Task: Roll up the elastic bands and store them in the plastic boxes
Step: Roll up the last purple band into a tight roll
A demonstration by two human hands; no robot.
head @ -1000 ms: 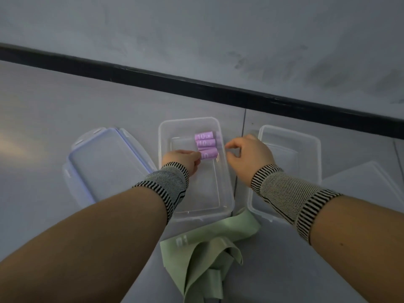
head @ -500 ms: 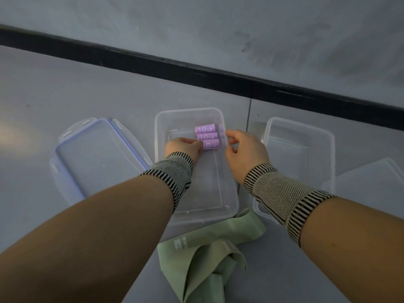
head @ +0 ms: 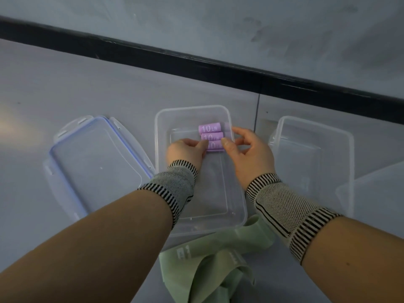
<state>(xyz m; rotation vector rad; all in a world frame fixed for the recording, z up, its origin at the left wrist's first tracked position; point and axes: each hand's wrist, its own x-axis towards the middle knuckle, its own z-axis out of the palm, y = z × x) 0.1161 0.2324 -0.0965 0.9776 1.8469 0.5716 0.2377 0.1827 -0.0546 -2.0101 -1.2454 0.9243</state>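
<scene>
Three rolled purple elastic bands (head: 210,136) marked 10 LB lie side by side at the far end of a clear plastic box (head: 162,132) on the grey floor. My left hand (head: 185,150) touches the left end of the nearest roll with its fingertips. My right hand (head: 249,149) has its thumb on the right end of that same roll, so both hands pinch it between them. Unrolled green elastic bands (head: 207,265) lie crumpled on the floor just in front of the box, between my forearms.
A clear lid with a blue seal (head: 96,162) lies left of the box. A second clear box (head: 347,154) stands to the right, with another lid (head: 376,193) beyond it. A black skirting strip (head: 196,60) runs along the wall behind.
My right hand has come in from beside the box to the right end of the nearest purple roll. The left hand stays at its left end.
</scene>
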